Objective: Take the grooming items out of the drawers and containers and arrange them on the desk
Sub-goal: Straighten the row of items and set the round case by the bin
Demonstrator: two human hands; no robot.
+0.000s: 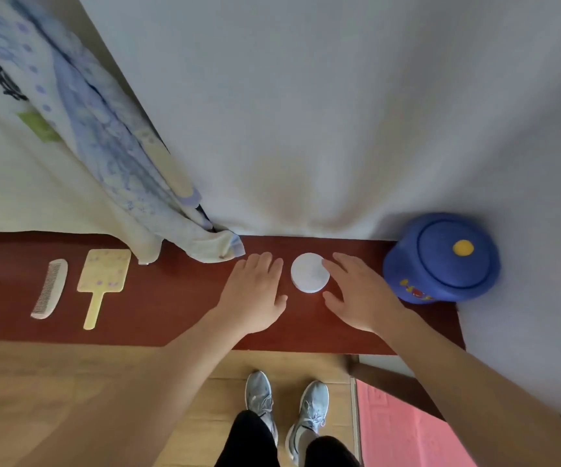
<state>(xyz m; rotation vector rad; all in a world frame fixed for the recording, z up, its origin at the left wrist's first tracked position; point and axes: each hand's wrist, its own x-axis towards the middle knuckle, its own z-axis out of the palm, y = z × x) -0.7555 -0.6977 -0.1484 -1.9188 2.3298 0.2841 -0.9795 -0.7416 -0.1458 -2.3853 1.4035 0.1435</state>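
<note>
Head view, looking down on a reddish-brown desk [171, 298] set against a pale wall. A white round jar [309, 273] stands on the desk between the two hands. The left hand [255, 291] lies flat just beside it, fingers straight and together, holding nothing. The right hand [361, 293] is spread wide, with its forefinger at the jar's upper edge and its thumb near the lower edge; no grasp is closed on the jar. A blue lidded pot [440, 261] with a yellow knob [463, 247] stands at the desk's right end. A pale comb [50, 288] and a yellow paddle-shaped item [104, 278] lie side by side, well apart to the left. A blue-patterned cloth [104, 146] hangs onto the desk's back edge.
</note>
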